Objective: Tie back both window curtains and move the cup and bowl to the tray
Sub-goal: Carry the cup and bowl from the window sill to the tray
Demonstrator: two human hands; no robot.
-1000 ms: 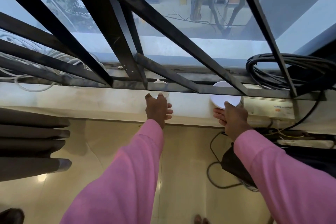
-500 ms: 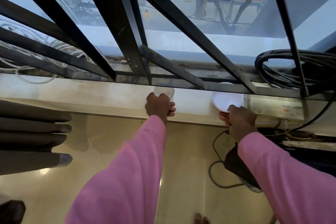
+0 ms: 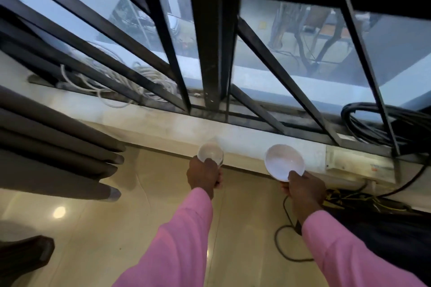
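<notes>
- Half a second ago the cup (image 3: 210,153) and the bowl (image 3: 284,162) sat on the window sill (image 3: 149,121) under the hands; now both are lifted clear of it and held out over the floor (image 3: 121,228), just in front of the sill's edge.
- The left hand (image 3: 204,173) is wrapped around the lower part of the clear cup, whose mouth faces the camera.
- The right hand (image 3: 303,190) pinches the near rim of the white bowl, which is tilted so its inside shows.
- The view has swung: more of the dark curtain (image 3: 53,147) shows at the left, hanging in folds.
- The sill is pale stone below black window bars (image 3: 212,53); a coil of white cable (image 3: 121,86) lies on it at the left, black cables (image 3: 377,123) at the right.
- A pale box (image 3: 359,163) sits at the sill's right end, with wires below it.
- The floor is glossy beige tile, with a black cord (image 3: 286,240) looping across it.
</notes>
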